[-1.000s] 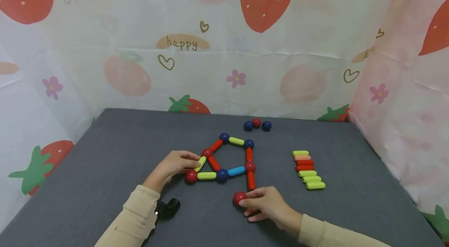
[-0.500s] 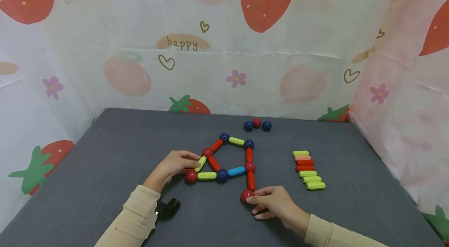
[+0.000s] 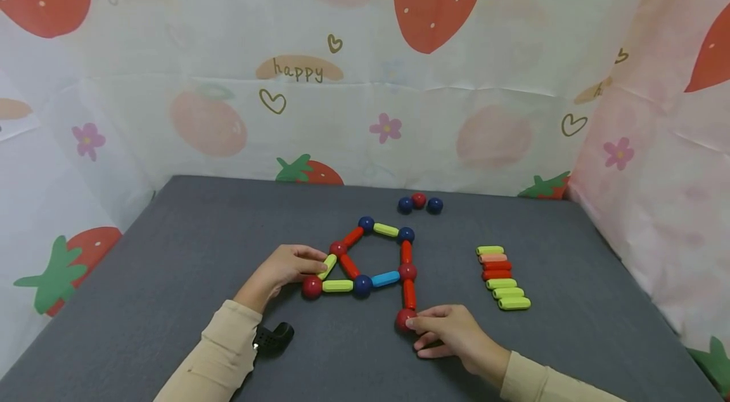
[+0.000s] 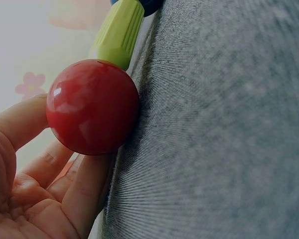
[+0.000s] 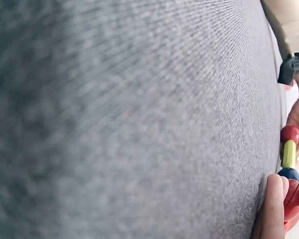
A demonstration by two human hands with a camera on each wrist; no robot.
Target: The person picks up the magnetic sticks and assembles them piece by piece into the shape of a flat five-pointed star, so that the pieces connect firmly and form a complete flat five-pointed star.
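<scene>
Seven ridged plastic rods (image 3: 500, 284) lie loose at right, three glossy balls (image 3: 419, 200) beyond the ball-and-rod frame (image 3: 385, 279). A glossy red corner ball (image 4: 92, 107) partly hides the left hand (image 3: 288, 265) in its wrist view; the fingers clamp a yellow-green rod (image 3: 328, 265). Right hand (image 3: 454, 333): thumb and finger pinch a glossy red end ball (image 3: 404, 320) at a red rod's near end.

Frame (image 3: 362, 286) on table (image 3: 199, 243); loose rods (image 3: 497, 274) right, loose balls (image 3: 419, 201) behind
</scene>
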